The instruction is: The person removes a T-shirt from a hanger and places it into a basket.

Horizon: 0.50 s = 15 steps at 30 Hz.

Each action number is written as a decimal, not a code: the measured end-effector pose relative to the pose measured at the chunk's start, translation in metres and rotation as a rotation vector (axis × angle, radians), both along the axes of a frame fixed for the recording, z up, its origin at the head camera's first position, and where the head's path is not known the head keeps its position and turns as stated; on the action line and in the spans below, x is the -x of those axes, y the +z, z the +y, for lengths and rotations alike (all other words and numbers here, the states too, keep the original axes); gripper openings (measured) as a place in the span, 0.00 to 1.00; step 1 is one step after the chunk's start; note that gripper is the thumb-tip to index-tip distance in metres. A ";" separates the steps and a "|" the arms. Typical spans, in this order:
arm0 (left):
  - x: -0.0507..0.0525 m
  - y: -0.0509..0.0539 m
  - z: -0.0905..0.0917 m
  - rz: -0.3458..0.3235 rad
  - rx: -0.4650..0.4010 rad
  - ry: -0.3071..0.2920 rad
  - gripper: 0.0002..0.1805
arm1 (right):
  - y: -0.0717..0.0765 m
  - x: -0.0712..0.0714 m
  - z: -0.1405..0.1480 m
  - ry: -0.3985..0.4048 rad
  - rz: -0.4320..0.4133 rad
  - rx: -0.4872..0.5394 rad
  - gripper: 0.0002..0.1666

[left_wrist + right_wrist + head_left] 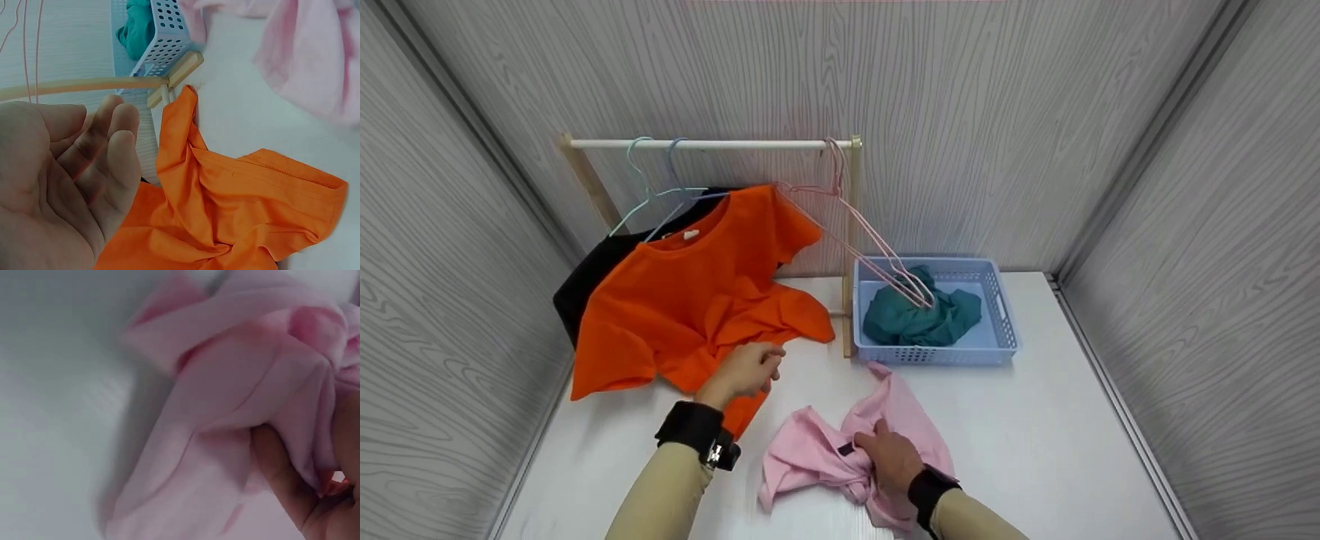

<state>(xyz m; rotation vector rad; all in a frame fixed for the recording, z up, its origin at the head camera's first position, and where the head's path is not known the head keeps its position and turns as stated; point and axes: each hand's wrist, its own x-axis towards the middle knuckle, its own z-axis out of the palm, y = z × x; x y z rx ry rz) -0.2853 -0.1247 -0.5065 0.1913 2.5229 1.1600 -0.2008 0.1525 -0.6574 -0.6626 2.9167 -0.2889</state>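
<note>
A crumpled pink shirt [911,416] with a dark neck label lies on the table in front of the blue basket. My right hand [894,459] pinches its cloth near the label; in the right wrist view, folds of the pink shirt [225,388] partly cover the fingers [281,472]. My left hand [746,370] is held in front of the orange T-shirt [682,292], its fingers loosely bent. Nothing lies in that palm in the left wrist view, where the orange T-shirt [214,208] spreads below and beside the left hand [62,180].
A rack with a white rail [750,145] carries the orange T-shirt and a black garment [589,277] on hangers. Pink hangers [877,232] hang at its right end, reaching over a blue basket [934,356] that contains a green garment [911,319]. Grey walls enclose the table.
</note>
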 end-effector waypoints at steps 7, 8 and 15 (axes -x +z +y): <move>-0.008 0.003 -0.005 -0.026 -0.011 -0.010 0.18 | 0.009 0.008 0.049 -0.105 -0.247 0.173 0.50; -0.008 0.003 -0.005 -0.036 -0.010 -0.010 0.18 | 0.011 0.009 0.058 -0.123 -0.258 0.196 0.49; -0.011 0.006 -0.009 -0.068 -0.003 -0.021 0.18 | 0.046 0.026 0.113 -0.236 -0.109 0.326 0.22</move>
